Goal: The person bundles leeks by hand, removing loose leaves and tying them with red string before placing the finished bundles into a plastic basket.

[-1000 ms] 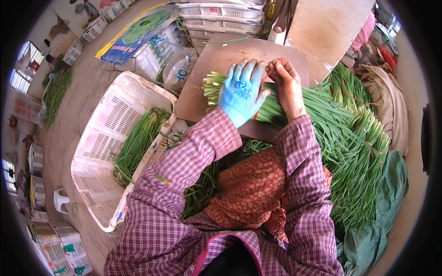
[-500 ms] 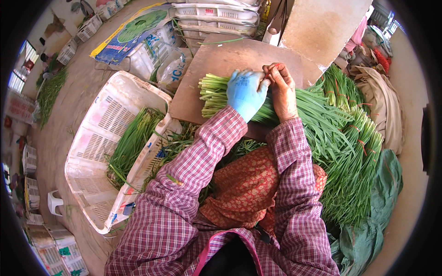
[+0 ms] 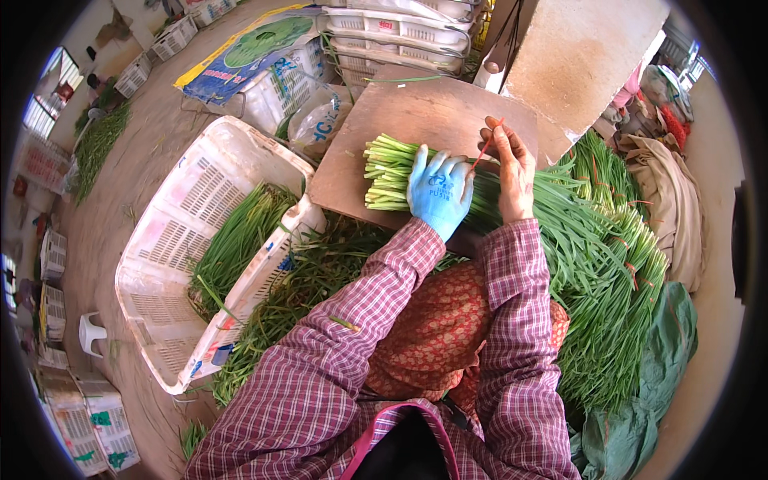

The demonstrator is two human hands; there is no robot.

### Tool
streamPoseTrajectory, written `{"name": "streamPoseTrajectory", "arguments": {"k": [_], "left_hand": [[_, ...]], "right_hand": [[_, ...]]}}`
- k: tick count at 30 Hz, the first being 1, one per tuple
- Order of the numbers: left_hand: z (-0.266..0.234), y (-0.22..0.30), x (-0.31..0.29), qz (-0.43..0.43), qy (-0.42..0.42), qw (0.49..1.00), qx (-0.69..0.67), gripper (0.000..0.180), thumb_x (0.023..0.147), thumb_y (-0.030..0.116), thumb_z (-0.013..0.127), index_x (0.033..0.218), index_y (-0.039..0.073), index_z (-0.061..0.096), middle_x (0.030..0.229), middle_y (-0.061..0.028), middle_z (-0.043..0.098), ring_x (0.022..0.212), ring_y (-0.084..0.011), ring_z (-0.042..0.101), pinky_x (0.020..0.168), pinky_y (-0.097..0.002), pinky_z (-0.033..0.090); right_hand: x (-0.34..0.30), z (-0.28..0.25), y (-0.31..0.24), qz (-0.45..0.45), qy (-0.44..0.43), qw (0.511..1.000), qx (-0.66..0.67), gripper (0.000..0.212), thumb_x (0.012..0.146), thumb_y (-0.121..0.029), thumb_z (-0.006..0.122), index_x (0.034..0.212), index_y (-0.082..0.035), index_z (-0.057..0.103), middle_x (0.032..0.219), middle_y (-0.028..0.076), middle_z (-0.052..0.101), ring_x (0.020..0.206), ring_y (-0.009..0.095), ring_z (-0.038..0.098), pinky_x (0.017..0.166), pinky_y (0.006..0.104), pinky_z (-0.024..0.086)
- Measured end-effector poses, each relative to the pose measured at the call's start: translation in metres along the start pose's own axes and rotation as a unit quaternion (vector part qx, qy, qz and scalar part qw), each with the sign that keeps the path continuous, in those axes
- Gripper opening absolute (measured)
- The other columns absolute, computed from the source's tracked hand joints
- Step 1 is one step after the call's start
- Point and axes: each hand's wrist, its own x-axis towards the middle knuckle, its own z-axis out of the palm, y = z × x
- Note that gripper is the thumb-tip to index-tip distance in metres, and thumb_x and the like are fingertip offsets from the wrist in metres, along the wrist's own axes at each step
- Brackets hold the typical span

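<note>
A thick bunch of garlic chives [image 3: 387,170] lies across a brown board [image 3: 436,102], pale stalk ends to the left, green leaves trailing right. My left hand [image 3: 442,192], in a blue glove, is wrapped over the bunch near the stalk ends. Just right of it, above the bunch, my right hand [image 3: 513,176] is bare and pinches a thin red tie [image 3: 483,149]. The tie stretches from those fingertips down to the bunch beside the glove. Whether it passes under the chives is hidden.
Chive bunches with red ties [image 3: 624,248] are heaped at the right, by a green sheet [image 3: 664,360]. A white crate [image 3: 172,272] holding loose greens stands at the left. Stacked white crates [image 3: 396,32] stand behind the board, and a tan panel [image 3: 580,68] rises at its far right.
My right hand has drawn away from the left, pulling the red tie out into a visible taut length. The left hand stays on the bunch. The whole view has shifted slightly.
</note>
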Motion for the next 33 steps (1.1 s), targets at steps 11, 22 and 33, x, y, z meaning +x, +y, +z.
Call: {"name": "streamPoseTrajectory", "arguments": {"k": [11, 22, 33], "left_hand": [[0.006, -0.005, -0.003, 0.006, 0.001, 1.000, 0.002, 0.019, 0.084, 0.021, 0.057, 0.098, 0.010, 0.064, 0.102, -0.0021, 0.065, 0.107, -0.0204, 0.056, 0.106, -0.0460, 0.029], [-0.118, -0.038, -0.060, -0.056, 0.077, 0.980, -0.175, 0.020, 0.087, 0.017, 0.057, 0.100, 0.003, 0.062, 0.100, -0.0089, 0.061, 0.100, -0.0266, 0.057, 0.088, -0.0408, 0.046], [-0.100, -0.008, -0.086, -0.246, -0.318, 0.158, -0.902, 0.100, 0.078, 0.078, 0.033, 0.140, 0.000, 0.028, 0.133, -0.0254, 0.045, 0.120, -0.0416, 0.048, 0.088, -0.0447, 0.051]], "right_hand": [[-0.030, 0.000, 0.004, -0.071, -0.004, 0.948, -0.312, 0.021, 0.089, -0.021, 0.059, 0.091, -0.002, 0.067, 0.072, 0.010, 0.065, 0.063, 0.016, 0.060, 0.063, 0.0273, 0.048], [-0.043, 0.020, -0.014, 0.089, -0.017, 0.996, 0.021, 0.015, 0.096, -0.021, 0.049, 0.095, -0.009, 0.058, 0.083, -0.001, 0.062, 0.065, 0.007, 0.058, 0.056, 0.0200, 0.046], [-0.074, 0.052, -0.092, 0.019, -0.207, 0.944, 0.255, 0.015, 0.095, -0.019, 0.052, 0.097, -0.004, 0.054, 0.076, 0.001, 0.056, 0.056, 0.005, 0.049, 0.050, 0.0165, 0.043]]}}
